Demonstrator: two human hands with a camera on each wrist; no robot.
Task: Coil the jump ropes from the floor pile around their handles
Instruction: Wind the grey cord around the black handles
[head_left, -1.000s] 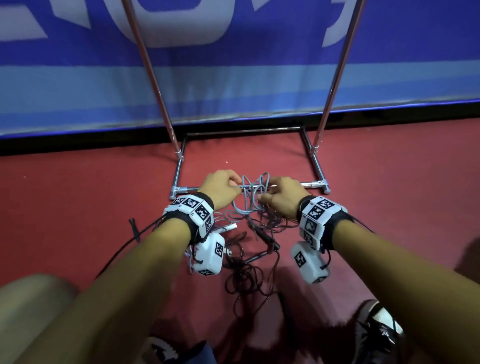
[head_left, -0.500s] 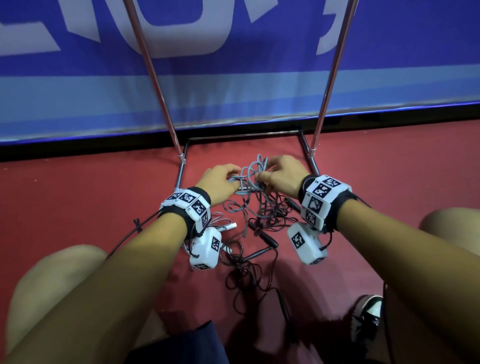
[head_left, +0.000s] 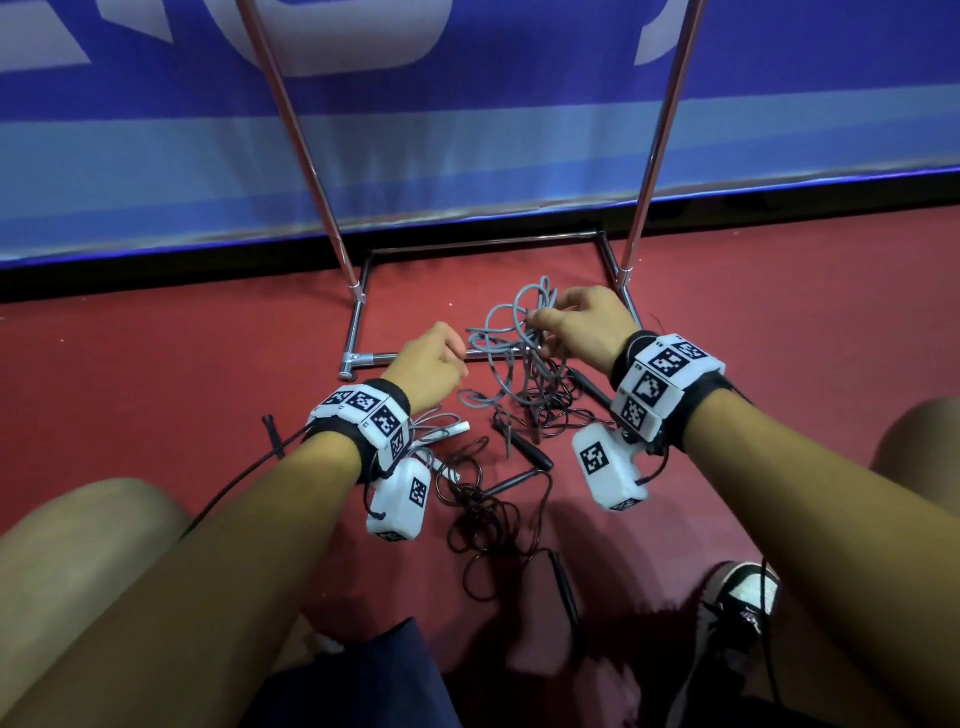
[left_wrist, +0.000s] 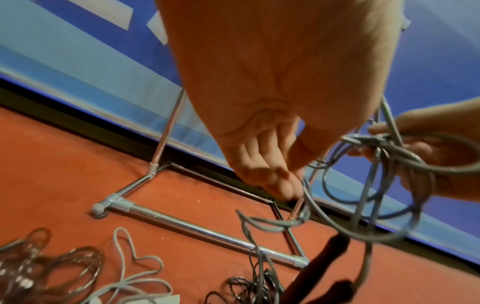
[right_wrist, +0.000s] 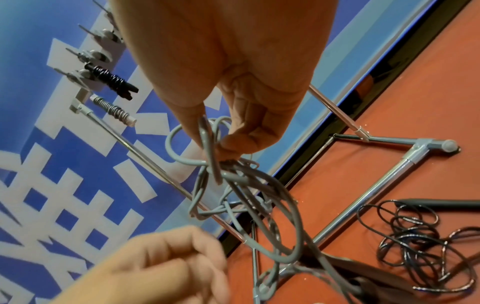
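A tangled grey jump rope (head_left: 511, 343) hangs from my right hand (head_left: 556, 317), which pinches a bunch of its loops above the floor. The right wrist view shows that pinch (right_wrist: 215, 144) between thumb and fingers, with loops trailing down. My left hand (head_left: 441, 358) is just left of the tangle, fingers curled. In the left wrist view its fingertips (left_wrist: 288, 185) pinch one grey strand (left_wrist: 306, 205). The floor pile below holds thin black ropes (head_left: 483, 514), black handles (head_left: 527, 449) and a pale rope with a white handle (head_left: 452, 428).
A chrome rack base (head_left: 358, 358) frames the red floor behind the pile, its two poles (head_left: 311, 171) rising against a blue banner. Two coiled ropes (right_wrist: 114, 82) hang on hooks high on the rack. My knees and a shoe (head_left: 737, 597) flank the pile.
Both hands came up off the rack's front bar with the grey rope. The right hand rose higher and moved right, so the tangle now hangs from it. My knees have come into view.
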